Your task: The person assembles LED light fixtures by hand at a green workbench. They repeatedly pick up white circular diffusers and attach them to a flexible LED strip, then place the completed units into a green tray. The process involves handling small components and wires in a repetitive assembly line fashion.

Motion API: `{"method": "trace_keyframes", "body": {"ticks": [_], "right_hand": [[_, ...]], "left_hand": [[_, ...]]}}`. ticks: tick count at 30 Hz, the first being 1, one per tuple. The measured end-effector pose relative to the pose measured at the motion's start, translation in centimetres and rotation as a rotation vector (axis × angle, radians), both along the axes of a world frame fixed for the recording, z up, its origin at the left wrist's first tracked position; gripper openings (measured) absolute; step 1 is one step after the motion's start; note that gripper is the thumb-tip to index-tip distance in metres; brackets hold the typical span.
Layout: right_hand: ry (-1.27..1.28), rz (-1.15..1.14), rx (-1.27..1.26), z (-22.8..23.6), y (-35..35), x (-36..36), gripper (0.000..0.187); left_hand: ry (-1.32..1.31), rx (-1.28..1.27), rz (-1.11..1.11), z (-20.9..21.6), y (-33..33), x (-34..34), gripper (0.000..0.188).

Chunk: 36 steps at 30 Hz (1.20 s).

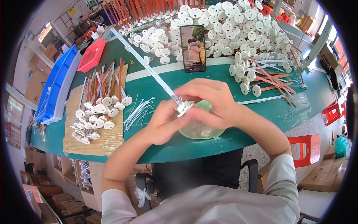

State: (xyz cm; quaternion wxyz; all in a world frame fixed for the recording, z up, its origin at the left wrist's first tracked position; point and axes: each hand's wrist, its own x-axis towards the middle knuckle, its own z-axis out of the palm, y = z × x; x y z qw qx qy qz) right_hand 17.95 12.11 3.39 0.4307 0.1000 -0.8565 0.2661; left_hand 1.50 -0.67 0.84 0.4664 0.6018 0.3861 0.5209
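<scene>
At the middle of the table, both my hands meet on a white round base fixed at the near end of a long LED strip. The strip slants away to the far left, with small lights along it. My left hand is closed around the base from the left. From the right, my right hand pinches at it with thumb and fingers. Thin white strands show where strip and base join. Below my right hand lies a translucent green bag, its contents blurred. Loose white ties or wires lie left of my hands.
Cardboard at left carries several strips with white bases. Beyond it are a red basket and blue bin. A phone stands before a heap of white discs. Orange strips lie at right.
</scene>
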Motion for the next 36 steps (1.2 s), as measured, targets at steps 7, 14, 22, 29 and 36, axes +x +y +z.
{"method": "trace_keyframes", "body": {"ticks": [7, 14, 22, 29, 36], "right_hand": [[0.077, 0.046, 0.111, -3.2, -0.5, 0.8, 0.032], [0.295, -0.092, 0.277, -3.7, -0.7, 1.0, 0.027], [0.303, -0.206, 0.239, -4.1, -1.3, 0.7, 0.027], [0.145, -0.082, 0.190, -3.7, -0.1, 0.8, 0.029], [0.177, -0.141, 0.161, -3.8, -0.9, 0.7, 0.032]], "left_hand": [[-0.071, 0.001, -0.188, -1.7, -0.8, -0.9, 0.048], [-0.056, 0.136, -0.090, -1.7, -0.3, -1.3, 0.036], [-0.269, 0.000, 0.010, -2.3, -1.0, 0.4, 0.036], [-0.323, -0.165, -0.049, -1.9, -0.6, -1.3, 0.034], [-0.252, 0.014, 0.008, -2.3, -0.4, -0.8, 0.036]]}}
